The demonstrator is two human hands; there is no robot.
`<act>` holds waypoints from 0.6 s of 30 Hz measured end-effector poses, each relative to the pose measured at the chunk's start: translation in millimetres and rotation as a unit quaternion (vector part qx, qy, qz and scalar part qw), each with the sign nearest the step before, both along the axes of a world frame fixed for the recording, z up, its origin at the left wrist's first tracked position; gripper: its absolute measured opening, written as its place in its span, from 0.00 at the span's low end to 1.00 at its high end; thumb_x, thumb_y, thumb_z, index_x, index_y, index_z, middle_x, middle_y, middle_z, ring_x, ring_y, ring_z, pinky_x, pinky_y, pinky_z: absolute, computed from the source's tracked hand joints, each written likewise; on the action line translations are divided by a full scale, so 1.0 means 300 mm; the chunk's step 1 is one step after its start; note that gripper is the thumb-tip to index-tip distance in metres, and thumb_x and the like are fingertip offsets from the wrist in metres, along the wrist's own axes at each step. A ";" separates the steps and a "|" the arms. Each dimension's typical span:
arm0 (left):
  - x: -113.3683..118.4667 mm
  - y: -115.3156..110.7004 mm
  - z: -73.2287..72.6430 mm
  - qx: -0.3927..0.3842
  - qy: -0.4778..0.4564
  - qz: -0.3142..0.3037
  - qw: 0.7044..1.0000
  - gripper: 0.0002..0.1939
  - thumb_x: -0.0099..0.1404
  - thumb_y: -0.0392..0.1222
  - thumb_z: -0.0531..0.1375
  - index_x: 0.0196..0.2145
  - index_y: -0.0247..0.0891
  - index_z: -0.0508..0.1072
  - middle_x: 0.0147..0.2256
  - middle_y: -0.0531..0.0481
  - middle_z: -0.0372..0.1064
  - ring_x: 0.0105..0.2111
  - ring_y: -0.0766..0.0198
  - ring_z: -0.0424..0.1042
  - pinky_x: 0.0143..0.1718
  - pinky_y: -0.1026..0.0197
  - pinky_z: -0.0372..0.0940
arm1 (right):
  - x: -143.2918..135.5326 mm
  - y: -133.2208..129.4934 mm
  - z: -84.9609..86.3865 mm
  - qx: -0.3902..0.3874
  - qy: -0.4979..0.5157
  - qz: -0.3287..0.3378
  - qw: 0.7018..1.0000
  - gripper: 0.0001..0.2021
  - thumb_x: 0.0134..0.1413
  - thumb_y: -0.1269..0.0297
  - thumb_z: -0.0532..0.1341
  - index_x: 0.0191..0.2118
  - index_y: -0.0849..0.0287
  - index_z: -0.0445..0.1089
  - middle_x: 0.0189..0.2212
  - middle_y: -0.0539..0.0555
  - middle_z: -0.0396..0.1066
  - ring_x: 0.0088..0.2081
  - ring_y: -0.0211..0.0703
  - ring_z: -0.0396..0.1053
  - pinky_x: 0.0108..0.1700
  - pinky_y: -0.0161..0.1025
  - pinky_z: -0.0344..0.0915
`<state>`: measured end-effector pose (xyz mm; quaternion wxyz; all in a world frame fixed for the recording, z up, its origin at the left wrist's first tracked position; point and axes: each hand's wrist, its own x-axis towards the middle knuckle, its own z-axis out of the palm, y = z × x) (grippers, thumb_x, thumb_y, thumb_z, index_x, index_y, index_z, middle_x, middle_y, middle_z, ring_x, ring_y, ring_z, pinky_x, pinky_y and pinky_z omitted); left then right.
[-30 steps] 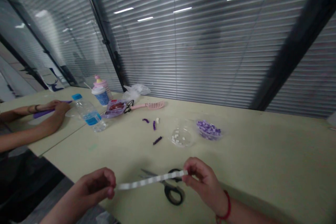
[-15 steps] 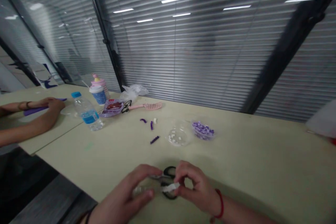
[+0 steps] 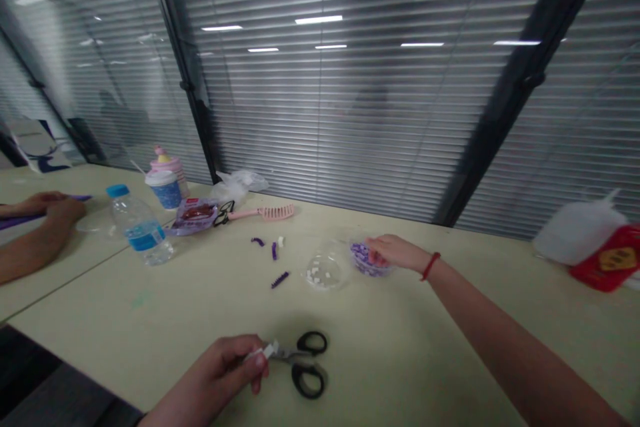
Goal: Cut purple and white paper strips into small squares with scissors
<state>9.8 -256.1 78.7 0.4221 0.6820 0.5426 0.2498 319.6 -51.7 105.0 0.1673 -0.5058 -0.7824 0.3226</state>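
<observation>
My left hand (image 3: 233, 365) pinches a small white strip (image 3: 269, 349) between thumb and fingertips, low in the view. Beside it a pair of scissors with black handles (image 3: 306, 379) lies on the table, blades toward that hand. Farther off, my right hand (image 3: 387, 251) has its curled fingers in a clear bowl of small purple pieces (image 3: 364, 268); the fingertips are partly hidden, so what they grip does not show. Just left of this bowl stands a clear dish (image 3: 334, 278) with several white bits. Short purple segmented pieces (image 3: 280, 279) lie farther left.
A water bottle (image 3: 140, 230), a blue cup (image 3: 166, 191), a purple snack packet (image 3: 196, 215) and a pink hairbrush (image 3: 276, 213) stand or lie at the left back. Another person's hands (image 3: 57, 210) hold something purple at far left. A red package (image 3: 607, 259) sits at far right.
My right hand has left the white strip and moved forward and right to the bowl of purple pieces. My left hand now pinches the strip. The scissors show more fully.
</observation>
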 end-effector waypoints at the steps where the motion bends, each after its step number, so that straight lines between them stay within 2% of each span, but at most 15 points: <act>1: -0.012 -0.001 0.004 -0.002 -0.001 0.003 1.000 0.25 0.65 0.58 0.50 0.24 0.36 0.70 0.24 0.49 0.67 0.29 0.60 0.68 0.33 0.63 0.61 | 0.002 0.037 -0.001 -0.032 -0.033 0.001 0.999 0.11 0.63 0.59 0.57 0.39 0.62 0.70 0.33 0.51 0.72 0.30 0.39 0.71 0.33 0.40 0.70; 4: -0.040 0.006 0.017 -0.004 -0.003 0.004 1.000 0.25 0.64 0.59 0.50 0.24 0.36 0.70 0.24 0.50 0.67 0.28 0.60 0.67 0.32 0.63 0.61 | 0.003 0.099 0.001 -0.064 -0.097 -0.007 0.993 0.11 0.62 0.60 0.57 0.44 0.62 0.69 0.39 0.54 0.72 0.35 0.42 0.72 0.36 0.42 0.71; 8: -0.048 0.043 0.042 0.012 -0.021 0.002 1.000 0.23 0.64 0.57 0.53 0.23 0.36 0.71 0.24 0.51 0.67 0.28 0.62 0.67 0.32 0.64 0.60 | 0.000 0.099 0.016 -0.044 -0.121 -0.015 0.992 0.11 0.62 0.61 0.58 0.45 0.62 0.69 0.42 0.55 0.71 0.38 0.44 0.71 0.39 0.45 0.71; 10: -0.025 0.076 0.044 -0.008 -0.063 -0.009 0.998 0.23 0.64 0.57 0.54 0.24 0.35 0.72 0.23 0.51 0.68 0.27 0.63 0.67 0.33 0.64 0.60 | -0.013 0.085 0.015 -0.045 -0.117 -0.003 0.992 0.11 0.62 0.61 0.58 0.44 0.62 0.69 0.39 0.54 0.72 0.35 0.42 0.72 0.37 0.43 0.71; 12: 0.017 0.117 0.029 -0.063 -0.142 -0.013 0.988 0.22 0.62 0.58 0.55 0.25 0.35 0.71 0.20 0.52 0.66 0.23 0.66 0.65 0.28 0.65 0.60 | -0.027 0.068 0.010 -0.033 -0.108 0.002 0.994 0.10 0.62 0.61 0.58 0.43 0.62 0.69 0.37 0.52 0.72 0.34 0.41 0.72 0.35 0.42 0.71; 15: 0.088 0.182 -0.013 -0.152 -0.264 0.010 0.952 0.22 0.58 0.60 0.59 0.25 0.36 0.67 0.15 0.59 0.57 0.13 0.73 0.53 0.15 0.69 0.50 | -0.036 0.012 0.011 0.045 -0.082 -0.024 0.995 0.10 0.62 0.61 0.58 0.40 0.62 0.70 0.37 0.52 0.71 0.34 0.42 0.71 0.37 0.43 0.70; 17: 0.120 0.220 -0.031 -0.171 -0.293 0.003 0.941 0.21 0.58 0.59 0.59 0.25 0.36 0.66 0.15 0.62 0.53 0.12 0.75 0.48 0.12 0.70 0.47 | -0.040 -0.068 0.012 0.102 -0.052 -0.030 0.993 0.09 0.63 0.61 0.56 0.38 0.62 0.69 0.35 0.52 0.71 0.34 0.41 0.69 0.37 0.42 0.68; 18: 0.129 0.237 -0.033 -0.174 -0.303 -0.007 0.937 0.21 0.59 0.58 0.59 0.25 0.36 0.66 0.15 0.62 0.53 0.12 0.75 0.47 0.12 0.71 0.47 | -0.048 -0.122 0.009 0.117 -0.037 -0.013 0.992 0.09 0.63 0.62 0.56 0.36 0.62 0.69 0.32 0.51 0.70 0.33 0.41 0.69 0.36 0.41 0.67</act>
